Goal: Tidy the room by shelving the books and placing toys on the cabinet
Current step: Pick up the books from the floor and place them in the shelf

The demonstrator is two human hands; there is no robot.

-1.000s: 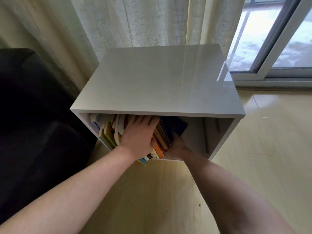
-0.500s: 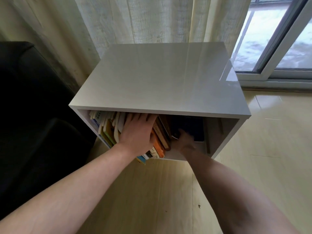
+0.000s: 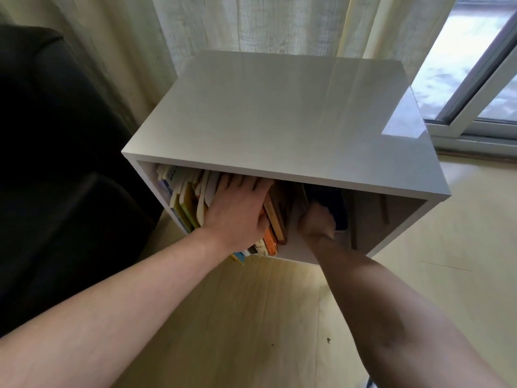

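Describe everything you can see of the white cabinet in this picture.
The white cabinet is a glossy, box-shaped unit on a pale wooden floor, between a black sofa and a window, with curtains behind. Its flat top is bare and reflects the light. The open front holds leaning books at the left; the right part looks empty. Both hands reach inside: the left hand presses the books, and the right hand holds a dark book.

White cabinet (image 3: 279,119) sits on pale wood floor (image 3: 237,317), open front facing camera. 1 shelf compartment: books (image 3: 190,203) stand packed at its left half, spines out, some leaning; a dark book (image 3: 334,200) stands right of them. Right end bare.
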